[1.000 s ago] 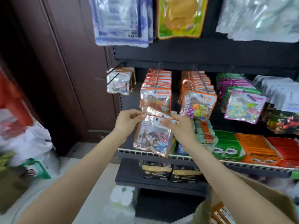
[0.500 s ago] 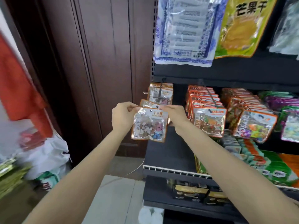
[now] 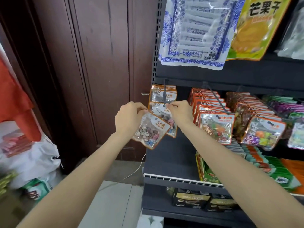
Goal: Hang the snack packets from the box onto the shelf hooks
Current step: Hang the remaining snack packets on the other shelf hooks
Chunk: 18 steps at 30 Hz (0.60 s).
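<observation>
Two stone-candy packets are in play at the leftmost hook of the shelf. The rear packet is held upright, its top edge level with the hook's tip, so its hang hole can be threaded on; the hole itself is hidden behind fingers. The right hand pinches that packet's top right corner, fingers closed tight on it, thumb and forefinger right at the hook tip to steer it. The front packet tilts down to the left, out of the way. The left hand is curled shut around its upper left corner, and seems to hold it as a spare while steadying the rear one's left edge; whether it really touches the rear one I cannot tell.

Behind them a few packets of the same kind already hang on that hook, which fits this being the right hook. To the right, the orange-edged rows fill their hooks nearly to the tips. The box is not in view.

The judgement: threading is in hand, not yet done.
</observation>
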Tool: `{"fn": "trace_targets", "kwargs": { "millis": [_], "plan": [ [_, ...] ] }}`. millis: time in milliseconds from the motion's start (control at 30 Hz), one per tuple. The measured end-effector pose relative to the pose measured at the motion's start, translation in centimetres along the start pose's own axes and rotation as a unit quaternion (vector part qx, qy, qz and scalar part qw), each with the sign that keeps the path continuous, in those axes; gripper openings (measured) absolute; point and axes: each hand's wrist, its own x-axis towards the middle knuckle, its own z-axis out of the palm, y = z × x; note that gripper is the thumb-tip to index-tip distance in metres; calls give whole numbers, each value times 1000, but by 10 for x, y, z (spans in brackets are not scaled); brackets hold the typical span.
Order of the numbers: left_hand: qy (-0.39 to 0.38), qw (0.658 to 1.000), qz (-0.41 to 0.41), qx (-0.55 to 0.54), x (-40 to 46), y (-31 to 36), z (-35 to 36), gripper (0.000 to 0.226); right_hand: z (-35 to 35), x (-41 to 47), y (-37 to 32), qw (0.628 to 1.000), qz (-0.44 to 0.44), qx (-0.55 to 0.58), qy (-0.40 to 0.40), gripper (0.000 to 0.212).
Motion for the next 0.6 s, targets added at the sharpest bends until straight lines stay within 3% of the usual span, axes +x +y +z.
{"fn": "trace_targets", "kwargs": {
  "millis": [200,367,533,600],
  "plan": [
    [-23,997,-31,-60,20,-12,13,10,9,44,3,993,-25,-116,26,21],
    [-71,996,-10,-51,34,-16,21,7,26,83,2,975,-34,-214,51,21],
    [-100,986,-6,-135,36,-18,24,9,17,71,18,986,-82,-114,85,21],
    [-110,972,-34,-206,33,-19,28,9,1,48,25,993,-95,-41,51,19]
  ]
}}
